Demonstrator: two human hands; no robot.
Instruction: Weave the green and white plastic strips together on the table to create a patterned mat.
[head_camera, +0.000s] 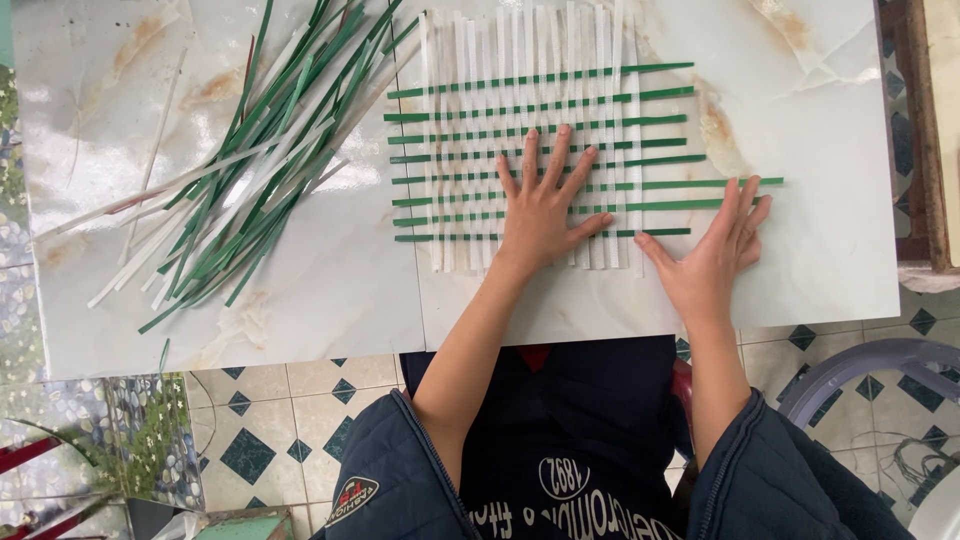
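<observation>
L hand lies flat, fingers spread, gripping nothing, on centre of woven mat on tabletop; R hand, open w/ fingers together, presses the mat's R edge where green strips run crosswise, L-R, ends nearest R hand.

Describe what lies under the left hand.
The left hand lies flat on the woven mat of white and green strips. The crossings beneath the palm are covered; the marble tabletop shows around.

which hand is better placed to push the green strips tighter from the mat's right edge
Probably the right hand: it lies flat at the right edge of the woven mat, fingertips touching the protruding ends of the green strips. The left hand is spread flat mid-mat, pinning the weave.
</observation>
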